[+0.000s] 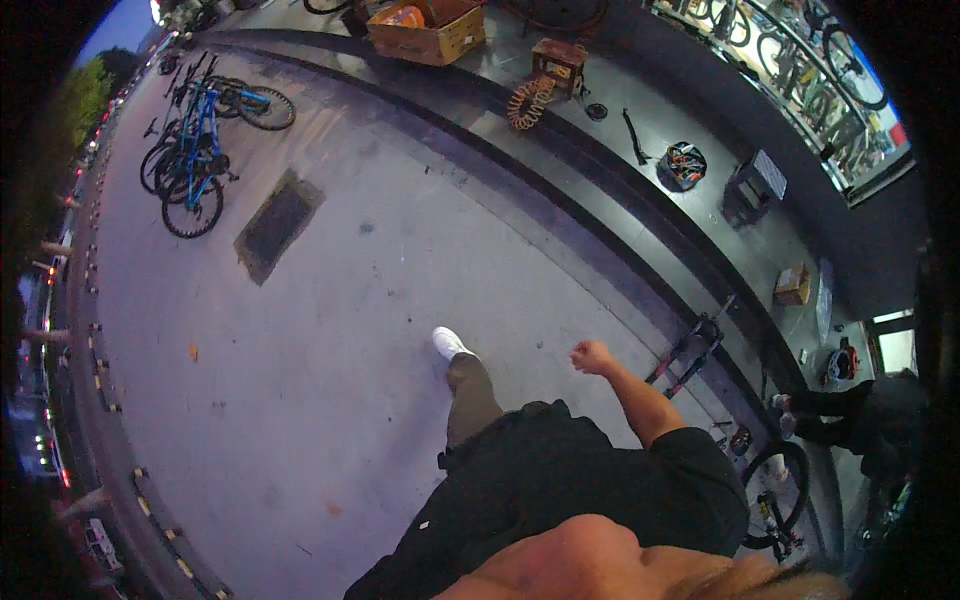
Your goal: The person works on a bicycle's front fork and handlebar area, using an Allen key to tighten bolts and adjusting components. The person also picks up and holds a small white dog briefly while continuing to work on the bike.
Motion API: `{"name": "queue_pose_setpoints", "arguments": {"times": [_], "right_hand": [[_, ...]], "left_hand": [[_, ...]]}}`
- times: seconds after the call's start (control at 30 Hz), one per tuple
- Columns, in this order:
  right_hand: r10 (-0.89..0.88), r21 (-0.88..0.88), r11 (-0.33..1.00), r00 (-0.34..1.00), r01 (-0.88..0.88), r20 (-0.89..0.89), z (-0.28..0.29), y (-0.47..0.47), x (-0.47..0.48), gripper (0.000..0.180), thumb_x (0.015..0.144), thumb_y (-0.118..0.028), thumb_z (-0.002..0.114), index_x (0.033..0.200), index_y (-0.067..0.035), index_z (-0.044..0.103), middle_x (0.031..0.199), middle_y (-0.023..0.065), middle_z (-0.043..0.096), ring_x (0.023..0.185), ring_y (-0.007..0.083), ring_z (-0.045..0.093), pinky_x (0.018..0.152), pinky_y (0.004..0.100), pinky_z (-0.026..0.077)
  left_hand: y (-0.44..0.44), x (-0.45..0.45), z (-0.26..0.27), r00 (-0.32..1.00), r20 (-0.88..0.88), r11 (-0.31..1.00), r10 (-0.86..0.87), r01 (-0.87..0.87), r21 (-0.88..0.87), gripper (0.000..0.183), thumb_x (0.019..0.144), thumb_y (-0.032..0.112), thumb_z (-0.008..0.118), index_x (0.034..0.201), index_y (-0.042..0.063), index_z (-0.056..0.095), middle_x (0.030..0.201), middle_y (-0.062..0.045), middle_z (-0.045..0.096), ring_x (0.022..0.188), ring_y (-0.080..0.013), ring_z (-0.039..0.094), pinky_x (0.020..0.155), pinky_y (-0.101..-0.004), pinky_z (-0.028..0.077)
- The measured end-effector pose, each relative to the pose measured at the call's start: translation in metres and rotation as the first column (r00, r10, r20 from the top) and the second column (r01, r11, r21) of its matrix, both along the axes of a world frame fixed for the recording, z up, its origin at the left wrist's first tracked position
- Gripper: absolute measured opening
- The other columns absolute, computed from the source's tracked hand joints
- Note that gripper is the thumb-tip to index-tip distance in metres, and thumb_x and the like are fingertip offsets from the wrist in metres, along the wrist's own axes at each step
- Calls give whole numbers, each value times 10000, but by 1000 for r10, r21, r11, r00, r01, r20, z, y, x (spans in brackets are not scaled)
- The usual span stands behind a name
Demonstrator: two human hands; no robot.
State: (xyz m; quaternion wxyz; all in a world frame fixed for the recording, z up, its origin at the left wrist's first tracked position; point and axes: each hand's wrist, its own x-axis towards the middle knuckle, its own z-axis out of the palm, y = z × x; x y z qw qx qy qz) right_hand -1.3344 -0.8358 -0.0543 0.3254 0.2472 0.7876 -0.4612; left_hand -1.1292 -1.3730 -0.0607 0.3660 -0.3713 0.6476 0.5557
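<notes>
My right hand (592,357) hangs in front of my body above the grey pavement (390,420). Its fingers are curled, and I see nothing in them. Beyond it, a bicycle suspension fork (696,347) leans against the dark steps and is the thing nearest to this hand. One white shoe (451,343) of mine shows ahead on the ground. My left hand is out of view.
Several bicycles, one with a blue frame (201,139), stand at the far left. Dark steps (600,225) curve along the right. On the landing are a wooden crate (431,39), a tool bucket (683,165) and a cardboard box (792,286). At right, a person (847,409) stands near a bicycle wheel (801,480).
</notes>
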Motion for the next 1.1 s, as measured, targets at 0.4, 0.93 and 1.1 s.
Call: {"name": "queue_pose_setpoints", "arguments": {"times": [0.4,0.93,1.1], "right_hand": [[-44,176,984,978,8,202,-7,-80,-176,324,959,-293,672,1141,-46,774,897,150,784,844,232,767,740,394,608],[161,278,944,984,-177,78,16,-32,-837,273,928,-329,668,953,-77,770,826,70,780,710,191,748,669,372,593],[-576,-263,802,810,536,-107,22,-49,-993,188,958,-213,652,922,-55,747,795,59,753,728,141,722,633,300,570]], "left_hand": [[-206,-560,-13,770,-338,836,-542,453,-309,244,1023,264,587,1049,54,709,904,-86,727,765,-217,705,651,-387,565],[-75,-984,73,999,47,994,-4,-1,105,166,1022,185,603,1030,37,678,854,-98,688,773,-248,690,641,-388,548],[-93,-1104,75,995,73,997,-62,58,53,168,996,187,637,1029,32,694,848,-87,691,756,-232,689,630,-366,544]]}}
